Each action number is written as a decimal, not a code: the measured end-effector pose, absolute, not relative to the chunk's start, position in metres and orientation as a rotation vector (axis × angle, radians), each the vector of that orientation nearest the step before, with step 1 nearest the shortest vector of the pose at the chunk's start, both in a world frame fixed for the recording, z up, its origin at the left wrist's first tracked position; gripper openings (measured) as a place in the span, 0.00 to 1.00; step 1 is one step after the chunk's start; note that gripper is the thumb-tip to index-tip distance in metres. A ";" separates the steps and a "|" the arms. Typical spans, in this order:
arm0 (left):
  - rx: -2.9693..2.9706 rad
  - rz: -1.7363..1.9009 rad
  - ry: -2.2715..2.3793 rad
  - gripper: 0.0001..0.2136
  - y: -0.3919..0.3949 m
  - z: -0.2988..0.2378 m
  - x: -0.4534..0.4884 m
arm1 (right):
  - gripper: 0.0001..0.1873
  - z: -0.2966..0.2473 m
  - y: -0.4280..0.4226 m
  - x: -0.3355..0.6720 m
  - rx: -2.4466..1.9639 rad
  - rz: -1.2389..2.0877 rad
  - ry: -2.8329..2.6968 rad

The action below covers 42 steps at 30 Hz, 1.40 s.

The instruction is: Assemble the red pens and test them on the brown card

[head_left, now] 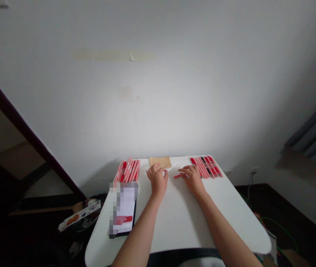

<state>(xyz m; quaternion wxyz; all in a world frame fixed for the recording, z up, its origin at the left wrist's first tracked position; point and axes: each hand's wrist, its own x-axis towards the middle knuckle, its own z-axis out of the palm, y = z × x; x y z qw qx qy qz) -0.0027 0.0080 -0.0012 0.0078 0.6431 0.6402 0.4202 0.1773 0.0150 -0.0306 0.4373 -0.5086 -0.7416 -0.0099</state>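
Observation:
My left hand (158, 178) pinches a thin white stick (172, 167) that looks like a pen refill, its free end tilted up to the right. Just right of it, my right hand (192, 178) has its fingers closed around a short pink pen barrel (178, 175), part of which the fingers hide. The two pieces are apart. Behind my left hand lies a flat tan piece (160, 161), paper or card. A pile of pink and red pens (127, 170) lies at the back left, and a row of pink, red and black pens (207, 167) at the back right.
A tablet or large phone (127, 207) with a lit screen, partly pixelated, lies on the left of the white table (174, 222). The table's back edge stands against a pale wall (169, 111). A green cable (282, 226) and boxes are on the floor to the right.

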 end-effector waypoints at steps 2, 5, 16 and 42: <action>2.036 1.330 1.965 0.03 0.009 -0.002 -0.003 | 0.11 -0.030 0.015 0.178 -1.255 -0.048 -1.816; 2.071 1.321 1.921 0.03 0.008 -0.001 -0.002 | 0.12 -0.029 0.015 0.178 -1.242 -0.087 -1.793; 2.148 1.286 1.845 0.03 0.008 -0.003 -0.003 | 0.10 -0.027 0.013 0.176 -1.289 -0.194 -1.796; 2.077 1.128 2.155 0.07 0.006 0.004 -0.015 | 0.14 -0.021 0.011 0.178 -1.269 -0.039 -1.764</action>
